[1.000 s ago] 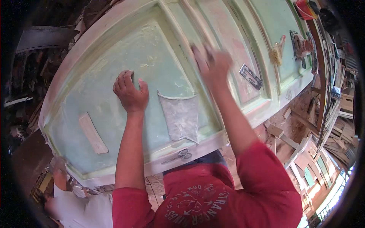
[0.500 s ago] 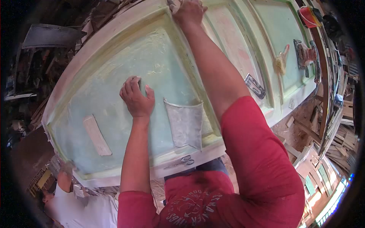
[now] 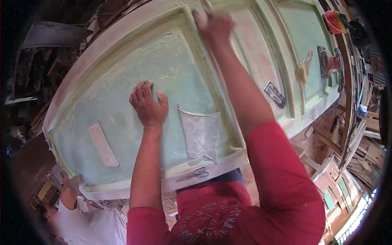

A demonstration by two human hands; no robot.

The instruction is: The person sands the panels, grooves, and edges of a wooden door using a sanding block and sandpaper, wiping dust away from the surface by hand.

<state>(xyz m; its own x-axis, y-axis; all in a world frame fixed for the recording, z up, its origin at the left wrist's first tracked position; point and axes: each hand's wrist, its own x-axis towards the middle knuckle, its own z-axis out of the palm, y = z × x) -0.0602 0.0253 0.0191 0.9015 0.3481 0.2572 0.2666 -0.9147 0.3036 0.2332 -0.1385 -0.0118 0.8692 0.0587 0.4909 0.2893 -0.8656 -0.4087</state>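
Scissors (image 3: 194, 175) on the panel's (image 3: 102, 194) near edge, below the sheet (image 3: 200, 134).

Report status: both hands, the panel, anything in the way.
Left hand on the green panel, fingers curled. Right hand motion-blurred at the raised rib, grip unclear. Grey sheet and scissors lie apart from both hands.

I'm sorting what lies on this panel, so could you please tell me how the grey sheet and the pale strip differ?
The grey sheet is broad, while the pale strip is narrow. The grey sheet curls along its upper edge; the pale strip shows no such curl. The grey sheet looks mottled, the pale strip more even. Both lie on the greenish panel.
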